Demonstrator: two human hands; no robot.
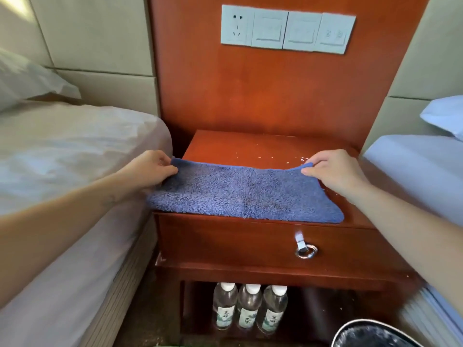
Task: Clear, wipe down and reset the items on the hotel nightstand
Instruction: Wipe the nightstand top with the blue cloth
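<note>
Grips (150,169) (335,171) on cloth (245,194) (bottles (249,306) below)

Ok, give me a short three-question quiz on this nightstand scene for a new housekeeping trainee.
1. True or false: the blue cloth lies spread on the nightstand top.
2. How many water bottles stand in the open space under the drawer?
3. The left hand and right hand each pinch: A) a far cloth corner, B) a bottle, C) the drawer pull.
Key: 1 true; 2 three; 3 A.
</note>
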